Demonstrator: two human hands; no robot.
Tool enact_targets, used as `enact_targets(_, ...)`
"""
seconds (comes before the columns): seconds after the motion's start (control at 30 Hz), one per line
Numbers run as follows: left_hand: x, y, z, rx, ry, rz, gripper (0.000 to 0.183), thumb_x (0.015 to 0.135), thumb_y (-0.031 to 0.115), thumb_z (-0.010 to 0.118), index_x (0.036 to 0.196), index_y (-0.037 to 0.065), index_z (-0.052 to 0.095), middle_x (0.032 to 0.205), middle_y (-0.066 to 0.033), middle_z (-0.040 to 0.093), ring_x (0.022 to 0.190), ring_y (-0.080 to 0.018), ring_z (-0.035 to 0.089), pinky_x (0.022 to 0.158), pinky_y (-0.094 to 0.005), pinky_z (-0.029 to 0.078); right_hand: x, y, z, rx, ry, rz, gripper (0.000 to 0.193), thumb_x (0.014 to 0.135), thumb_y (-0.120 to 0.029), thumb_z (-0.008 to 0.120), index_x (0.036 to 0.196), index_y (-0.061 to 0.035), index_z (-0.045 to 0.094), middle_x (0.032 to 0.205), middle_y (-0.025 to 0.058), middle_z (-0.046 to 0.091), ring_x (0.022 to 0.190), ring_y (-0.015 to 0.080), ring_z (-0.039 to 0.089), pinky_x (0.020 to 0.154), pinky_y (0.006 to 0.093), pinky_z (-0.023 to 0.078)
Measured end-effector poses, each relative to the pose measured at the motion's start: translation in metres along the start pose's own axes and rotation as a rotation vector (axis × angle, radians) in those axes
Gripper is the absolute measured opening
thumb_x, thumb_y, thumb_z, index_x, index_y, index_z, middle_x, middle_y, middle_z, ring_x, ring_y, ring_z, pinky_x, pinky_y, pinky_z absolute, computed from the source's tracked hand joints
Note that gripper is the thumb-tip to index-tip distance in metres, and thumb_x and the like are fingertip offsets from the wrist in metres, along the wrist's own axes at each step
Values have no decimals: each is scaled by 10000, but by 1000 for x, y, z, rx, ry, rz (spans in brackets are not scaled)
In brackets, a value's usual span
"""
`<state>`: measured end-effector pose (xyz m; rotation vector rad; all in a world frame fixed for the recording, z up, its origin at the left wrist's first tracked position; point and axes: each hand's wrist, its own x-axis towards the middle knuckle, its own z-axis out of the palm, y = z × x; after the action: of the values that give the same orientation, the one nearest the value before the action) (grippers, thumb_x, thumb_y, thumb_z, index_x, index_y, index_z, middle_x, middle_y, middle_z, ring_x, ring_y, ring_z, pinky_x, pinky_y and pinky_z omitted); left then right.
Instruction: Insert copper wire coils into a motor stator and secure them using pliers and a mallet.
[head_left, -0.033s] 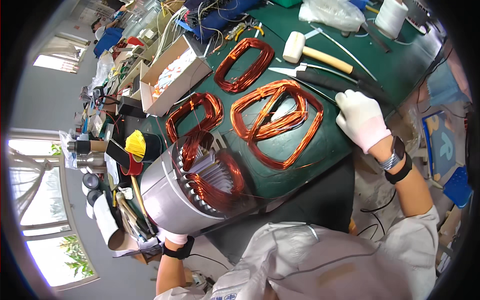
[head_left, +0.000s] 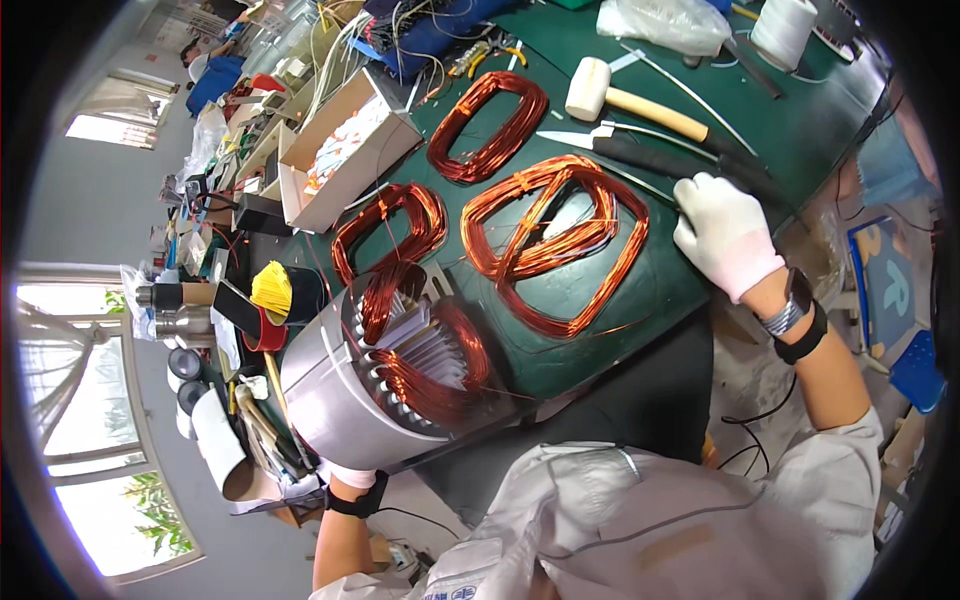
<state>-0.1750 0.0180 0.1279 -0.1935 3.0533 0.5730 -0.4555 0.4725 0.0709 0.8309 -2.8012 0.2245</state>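
A grey cylindrical motor stator (head_left: 330,385) lies on its side at the table's near left, with copper windings (head_left: 430,385) in its slots. My left hand (head_left: 350,476), in a white glove, is at the stator's lower end; its fingers are hidden behind the housing. My right hand (head_left: 725,232), also gloved, rests closed at the table's right side. Its curled fingers meet the end of a thin rod (head_left: 640,184). Left of it lie overlapping tied copper coils (head_left: 570,325). Two more coils, one upper (head_left: 485,130) and one beside the stator (head_left: 425,222), lie farther off.
Above my right hand are a white-headed mallet (head_left: 590,90) and a dark-handled knife (head_left: 565,139). A cardboard box (head_left: 400,140) of small white pieces stands left of the coils. Beyond the stator are a cup of yellow strips (head_left: 272,288) and several tools. A thread spool (head_left: 785,38) stands far right.
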Motion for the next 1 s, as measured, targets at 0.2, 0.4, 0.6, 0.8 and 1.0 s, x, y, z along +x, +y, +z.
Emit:
enact_targets(0.2, 3, -2, -6, 81, -80, -27, 440, 1101, 142, 576, 1523, 30, 523, 1443, -86, 648, 1370, -174, 593, 1023, -319, 545, -7, 14, -29, 355, 226, -143, 445, 879, 12, 639, 1297, -120, 719, 929, 147, 667, 784, 363, 676, 695, 419, 560)
enact_targets(0.4, 9, 15, -17, 296, -82, 80, 526, 968, 239, 796, 1425, 26, 645, 1273, -87, 733, 1153, -250, 702, 1082, -477, 519, 7, -52, -42, 377, 24, -528, 348, 923, -179, 717, 1229, -335, 774, 777, 29, 615, 673, 226, 652, 532, 353, 524)
enact_targets(0.6, 1, 0, -16, 266, -111, 16, 512, 964, 218, 792, 1417, 26, 650, 1268, -90, 737, 1153, -249, 706, 1070, -468, 525, 35, -69, -29, 330, -64, -693, 397, 953, -174, 675, 1313, -330, 735, 762, 32, 603, 686, 224, 668, 525, 368, 526)
enact_targets(0.8, -6, -17, -1, 190, -142, -54, 496, 959, 193, 786, 1408, 25, 657, 1262, -95, 742, 1153, -248, 712, 1055, -457, 532, 46, -86, -20, 403, -17, -673, 241, 829, -248, 826, 1058, -320, 813, 677, 22, 518, 580, 213, 592, 448, 385, 396)
enact_targets(1.0, -21, -33, 13, 121, -189, -141, 481, 955, 167, 781, 1399, 24, 664, 1256, -100, 747, 1153, -247, 717, 1039, -445, 540, 47, -99, -17, 414, 141, -686, 200, 799, -296, 868, 981, -232, 813, 665, -12, 398, 539, 147, 451, 428, 353, 300)
